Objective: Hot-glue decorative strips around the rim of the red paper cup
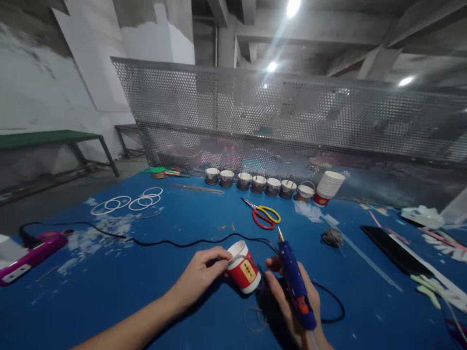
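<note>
My left hand [208,266] pinches the rim of a red and white paper cup [245,273]. The cup is tilted, its mouth facing up and left, and a gold label with dark writing shows on its side. A blue hot glue gun [295,279] is gripped in my right hand [308,304], nozzle pointing up and away, just right of the cup. Part of the right hand's fingers is hidden behind the gun. Thin grey yarn [255,318] lies in loops on the table below the cup.
Scissors [263,218] with red and yellow handles lie ahead. Behind them stand several grey-wrapped cups [258,184] and a leaning cup stack [330,187]. A yarn ball [332,237], a black phone-like slab [396,249], white rings [146,199], and a magenta power strip [34,257] with its cord surround the workspace.
</note>
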`<action>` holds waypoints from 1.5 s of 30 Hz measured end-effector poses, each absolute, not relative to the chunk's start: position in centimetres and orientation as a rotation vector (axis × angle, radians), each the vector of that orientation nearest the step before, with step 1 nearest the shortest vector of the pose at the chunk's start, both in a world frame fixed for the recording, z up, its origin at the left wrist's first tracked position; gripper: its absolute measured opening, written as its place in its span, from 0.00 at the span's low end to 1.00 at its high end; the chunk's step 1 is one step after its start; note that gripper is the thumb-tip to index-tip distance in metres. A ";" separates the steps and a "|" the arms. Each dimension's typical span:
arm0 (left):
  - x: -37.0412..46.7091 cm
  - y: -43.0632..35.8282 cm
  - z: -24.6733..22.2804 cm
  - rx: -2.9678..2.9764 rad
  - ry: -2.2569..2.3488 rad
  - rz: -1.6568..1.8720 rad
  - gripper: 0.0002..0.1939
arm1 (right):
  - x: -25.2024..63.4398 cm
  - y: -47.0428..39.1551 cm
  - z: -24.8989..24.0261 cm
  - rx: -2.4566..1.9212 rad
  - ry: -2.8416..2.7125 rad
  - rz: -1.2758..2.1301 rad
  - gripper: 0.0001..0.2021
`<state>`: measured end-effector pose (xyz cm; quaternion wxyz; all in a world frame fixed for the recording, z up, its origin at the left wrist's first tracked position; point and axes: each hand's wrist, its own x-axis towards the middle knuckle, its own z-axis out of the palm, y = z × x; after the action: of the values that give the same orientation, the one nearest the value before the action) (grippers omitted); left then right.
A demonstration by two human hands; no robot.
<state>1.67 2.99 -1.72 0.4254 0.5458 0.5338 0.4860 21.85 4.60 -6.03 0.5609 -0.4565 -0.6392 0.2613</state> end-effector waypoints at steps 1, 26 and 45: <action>1.7 3.0 -1.7 1.315 1.325 1.200 0.09 | 21.8 4.6 -6.2 -1.107 -1.482 0.614 0.11; -0.4 3.9 -3.4 1.080 1.134 1.189 0.09 | 23.8 9.0 -6.6 -1.164 -1.456 0.172 0.19; -2.0 3.6 -2.9 0.957 1.172 1.283 0.11 | 22.7 8.4 -6.2 -0.984 -1.793 0.139 0.03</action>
<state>-2.03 3.61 -2.89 0.5471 0.4037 0.4946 0.5413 22.67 8.42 -6.25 0.5191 -0.4102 -0.7476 0.0579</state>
